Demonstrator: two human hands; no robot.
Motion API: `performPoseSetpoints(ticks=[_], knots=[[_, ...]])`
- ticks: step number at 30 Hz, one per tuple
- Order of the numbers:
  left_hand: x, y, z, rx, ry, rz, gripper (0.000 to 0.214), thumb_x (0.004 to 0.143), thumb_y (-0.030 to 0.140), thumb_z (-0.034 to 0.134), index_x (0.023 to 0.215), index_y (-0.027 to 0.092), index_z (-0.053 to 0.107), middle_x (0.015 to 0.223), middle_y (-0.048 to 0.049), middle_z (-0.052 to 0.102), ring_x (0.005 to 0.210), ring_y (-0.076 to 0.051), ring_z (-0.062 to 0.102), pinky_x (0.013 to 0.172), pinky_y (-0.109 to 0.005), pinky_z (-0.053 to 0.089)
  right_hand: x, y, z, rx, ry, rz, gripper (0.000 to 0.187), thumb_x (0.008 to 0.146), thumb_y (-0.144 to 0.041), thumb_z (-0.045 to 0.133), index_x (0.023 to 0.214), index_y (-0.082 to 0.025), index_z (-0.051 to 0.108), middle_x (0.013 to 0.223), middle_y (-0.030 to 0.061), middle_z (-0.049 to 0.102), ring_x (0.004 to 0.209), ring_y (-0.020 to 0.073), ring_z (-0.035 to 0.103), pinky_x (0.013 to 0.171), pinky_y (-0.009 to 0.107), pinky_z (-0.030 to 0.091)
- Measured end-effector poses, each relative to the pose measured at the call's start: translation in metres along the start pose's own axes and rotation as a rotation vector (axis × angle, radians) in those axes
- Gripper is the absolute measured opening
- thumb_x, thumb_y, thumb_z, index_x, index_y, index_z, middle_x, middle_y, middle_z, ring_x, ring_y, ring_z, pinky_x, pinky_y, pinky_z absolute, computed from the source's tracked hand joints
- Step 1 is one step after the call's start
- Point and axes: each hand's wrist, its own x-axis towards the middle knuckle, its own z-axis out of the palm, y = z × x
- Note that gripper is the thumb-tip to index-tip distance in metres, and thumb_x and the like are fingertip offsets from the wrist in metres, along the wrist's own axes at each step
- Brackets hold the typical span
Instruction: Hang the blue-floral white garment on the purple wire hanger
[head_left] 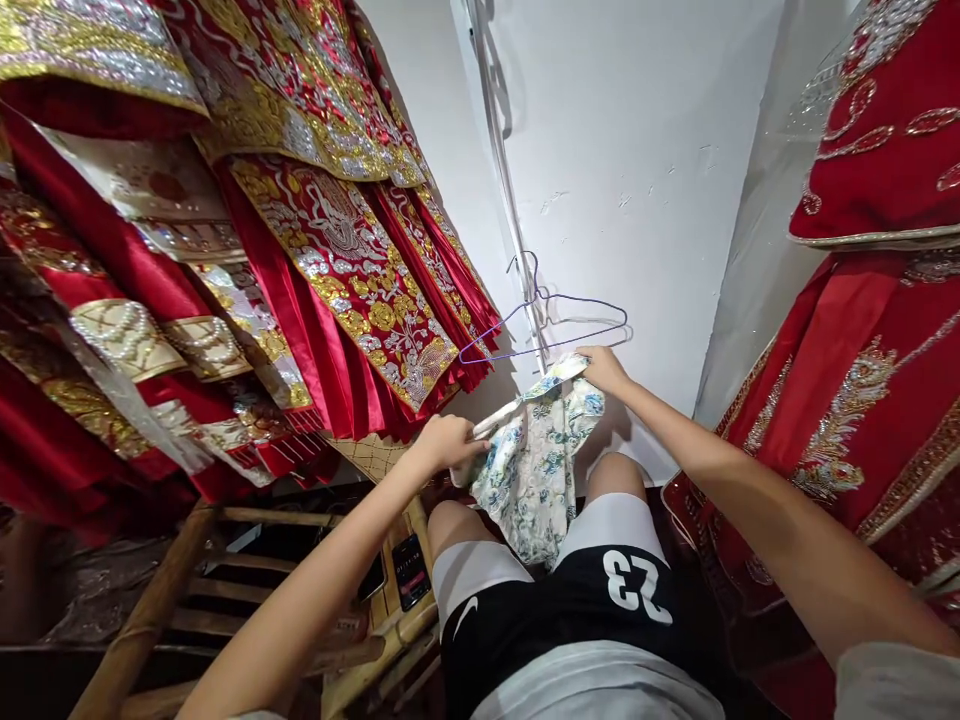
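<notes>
I hold a small floral garment (534, 468), white with blue and green flowers, stretched between both hands above my knees. My left hand (444, 443) is closed on its lower left edge. My right hand (602, 368) is closed on its upper right edge, just under a purple wire hanger (544, 322) that hangs by the white wall. The cloth droops down between my legs, over black and white shorts (600, 590) marked 23.
Red garments with gold and silver embroidery (337, 240) hang densely on the left, and more of them (870, 380) on the right. A bamboo chair (225, 600) stands at lower left, with a phone (411, 570) on its arm. A white wall (637, 150) faces me.
</notes>
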Motion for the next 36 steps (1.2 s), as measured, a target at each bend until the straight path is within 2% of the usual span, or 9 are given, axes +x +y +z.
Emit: performPoseSetpoints(ticks=[4,9,13,17,21,26,30,33,36], knots=[[0.025,-0.006,-0.008,0.074,0.041,-0.054,0.037,0.070,0.043,0.076,0.049,0.024,0.051,0.058,-0.0071,0.063,0.081,-0.032,0.069,0.094,-0.040,0.045,0.004,0.001,-0.005,0.035,0.017,-0.035,0.046,0.065,-0.012,0.057,0.107,-0.020,0.074,0.093,0.0053,0.076,0.090,0.0239,0.066,0.085,0.032,0.048],[0.042,-0.013,-0.016,0.075,0.052,-0.064,0.035,0.072,0.033,0.073,0.049,0.023,0.049,0.070,-0.0094,0.069,0.090,-0.032,0.068,0.097,-0.042,0.046,0.010,-0.001,0.008,0.030,0.040,0.005,0.017,0.062,-0.015,0.053,0.067,-0.017,0.069,0.070,0.0051,0.070,0.072,0.0221,0.061,0.067,0.029,0.043],[0.047,-0.016,-0.028,0.023,0.077,-0.032,0.032,0.082,0.035,0.065,0.055,0.023,0.052,0.089,-0.0126,0.072,0.099,-0.033,0.066,0.100,-0.045,0.047,-0.007,0.003,-0.016,-0.031,0.183,0.034,0.008,0.060,-0.018,0.057,0.061,-0.018,0.065,0.057,0.0017,0.059,0.065,0.0195,0.052,0.059,0.028,0.032],[0.058,-0.004,-0.047,-0.240,0.314,0.109,0.022,0.076,0.023,0.070,0.062,0.021,0.053,0.117,-0.0162,0.068,0.126,-0.036,0.055,0.118,-0.049,0.034,-0.018,-0.001,-0.047,-0.098,0.277,0.034,0.006,0.061,-0.019,0.059,0.061,-0.017,0.065,0.049,-0.0017,0.047,0.059,0.0159,0.044,0.055,0.029,0.026],[0.076,0.014,-0.063,-0.393,0.453,0.285,0.017,0.080,0.014,0.063,0.067,0.020,0.053,0.142,-0.0151,0.058,0.141,-0.034,0.043,0.122,-0.048,0.026,-0.024,-0.011,-0.047,0.001,0.215,0.015,0.008,0.061,-0.019,0.061,0.060,-0.015,0.068,0.053,-0.0012,0.052,0.061,0.0159,0.049,0.056,0.027,0.030],[0.098,0.015,-0.059,-0.407,0.431,0.267,0.032,0.083,0.008,0.047,0.108,0.019,0.063,0.111,-0.0101,0.072,0.104,-0.025,0.065,0.096,-0.035,0.047,-0.034,-0.018,-0.039,0.154,0.050,0.024,0.030,0.063,-0.019,0.063,0.088,-0.014,0.078,0.070,0.0038,0.070,0.064,0.0193,0.058,0.058,0.028,0.042],[0.107,0.007,-0.052,-0.409,0.433,0.215,0.023,0.085,0.015,0.045,0.092,0.020,0.066,0.089,-0.0055,0.070,0.089,-0.024,0.063,0.085,-0.031,0.047,-0.020,-0.013,-0.064,0.139,0.324,0.033,0.083,0.064,-0.014,0.066,0.146,-0.013,0.054,0.075,0.0028,0.070,0.057,0.0166,0.056,0.055,0.028,0.042],[0.113,0.007,-0.055,-0.455,0.417,0.125,0.022,0.087,0.017,0.042,0.076,0.020,0.061,0.071,-0.0024,0.059,0.072,-0.021,0.057,0.073,-0.029,0.044,0.002,-0.010,-0.093,0.051,0.345,0.139,0.064,0.063,-0.011,0.074,0.127,-0.007,0.070,0.062,0.0001,0.064,0.054,0.0158,0.054,0.054,0.028,0.041],[0.119,0.007,-0.067,-0.453,0.507,-0.011,0.022,0.084,0.016,0.046,0.063,0.021,0.048,0.065,-0.0014,0.050,0.067,-0.019,0.050,0.068,-0.030,0.041,0.015,-0.018,-0.122,0.107,-0.017,0.281,0.023,0.059,-0.019,0.086,0.078,-0.009,0.078,0.059,0.0037,0.065,0.054,0.0174,0.058,0.052,0.029,0.044]])
